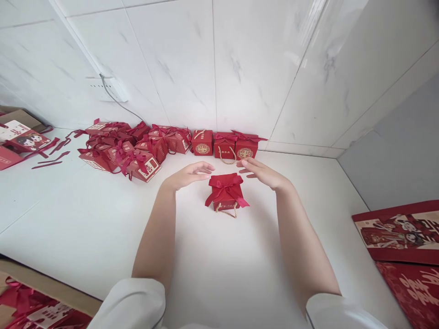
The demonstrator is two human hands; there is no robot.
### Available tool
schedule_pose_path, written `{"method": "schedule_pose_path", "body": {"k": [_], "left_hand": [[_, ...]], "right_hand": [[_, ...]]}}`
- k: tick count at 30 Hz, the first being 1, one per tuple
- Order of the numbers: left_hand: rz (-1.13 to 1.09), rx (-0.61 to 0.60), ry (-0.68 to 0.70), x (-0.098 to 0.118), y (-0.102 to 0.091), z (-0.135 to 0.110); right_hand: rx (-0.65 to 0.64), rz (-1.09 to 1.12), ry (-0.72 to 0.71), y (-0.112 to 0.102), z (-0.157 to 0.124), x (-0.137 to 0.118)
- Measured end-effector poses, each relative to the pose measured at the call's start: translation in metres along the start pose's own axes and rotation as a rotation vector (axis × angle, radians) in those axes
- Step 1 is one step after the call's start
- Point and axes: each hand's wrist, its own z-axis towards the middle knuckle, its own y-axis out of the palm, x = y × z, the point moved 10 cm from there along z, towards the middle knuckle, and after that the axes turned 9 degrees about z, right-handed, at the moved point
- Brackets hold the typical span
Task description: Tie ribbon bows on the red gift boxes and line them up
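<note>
A small red gift box [226,193] with a red ribbon bow on top and a gold cord handle stands on the white table [219,260] in front of me. My left hand [190,174] hovers just left of and above it, fingers apart and empty. Just right of the box and slightly behind it, my right hand [262,173] is also spread and holds nothing. Neither hand touches the box.
A row of finished red boxes [224,144] lines the tiled wall, with a heap of more red boxes [123,148] to the left. Red printed bags [401,237] lie at right. A cardboard carton [37,297] with red items sits at lower left; another [20,137] at far left.
</note>
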Motion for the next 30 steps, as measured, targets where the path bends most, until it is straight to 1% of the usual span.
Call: {"method": "schedule_pose_path", "body": {"k": [1,2,3,4,6,7,9,11,13,14,15,18,19,20,22,24,26,28,30], "left_hand": [[0.042,0.008,-0.044,-0.008,-0.008,-0.005],[0.074,-0.011,-0.1,-0.018,-0.011,-0.009],[0.091,-0.056,-0.166,-0.029,-0.01,-0.013],[0.096,-0.118,-0.237,-0.04,-0.005,-0.016],[0.079,-0.267,-0.359,-0.057,0.012,-0.02],[0.064,-0.336,-0.396,-0.06,0.022,-0.021],[0.025,-0.434,-0.407,-0.059,0.042,-0.018],[-0.035,-0.454,-0.365,-0.049,0.054,-0.01],[-0.105,-0.411,-0.322,-0.041,0.059,0.0],[-0.148,-0.355,-0.315,-0.039,0.056,0.004],[-0.194,-0.278,-0.317,-0.039,0.051,0.008],[-0.294,-0.004,-0.341,-0.045,0.026,0.015],[-0.32,0.065,-0.329,-0.045,0.019,0.016],[-0.348,0.105,-0.298,-0.043,0.015,0.018],[-0.403,0.124,-0.211,-0.033,0.011,0.021],[-0.417,0.105,-0.159,-0.025,0.012,0.022],[-0.368,0.094,-0.177,-0.024,0.014,0.022],[-0.31,0.121,-0.221,-0.027,0.013,0.021],[-0.265,0.14,-0.237,-0.026,0.012,0.021]], "right_hand": [[-0.017,-0.036,0.012,-0.004,-0.004,-0.001],[-0.052,-0.065,0.042,-0.005,-0.008,0.001],[-0.096,-0.086,0.095,-0.005,-0.012,0.005],[-0.142,-0.095,0.163,-0.003,-0.015,0.011],[-0.224,-0.082,0.301,0.004,-0.021,0.026],[-0.259,-0.065,0.348,0.01,-0.023,0.031],[-0.318,-0.03,0.394,0.021,-0.024,0.036],[-0.339,0.004,0.421,0.028,-0.023,0.039],[-0.315,0.038,0.424,0.029,-0.021,0.04],[-0.297,0.062,0.401,0.028,-0.018,0.038],[-0.279,0.091,0.358,0.027,-0.016,0.033],[-0.211,0.169,0.184,0.02,-0.007,0.016],[-0.181,0.185,0.131,0.018,-0.003,0.011],[-0.144,0.192,0.082,0.014,0.0,0.008],[-0.063,0.188,-0.003,0.009,0.006,0.003],[0.001,0.169,-0.063,0.006,0.011,0.001],[0.019,0.135,-0.073,0.008,0.014,0.004],[0.015,0.094,-0.061,0.012,0.016,0.008],[0.022,0.05,-0.057,0.012,0.016,0.01]]}}
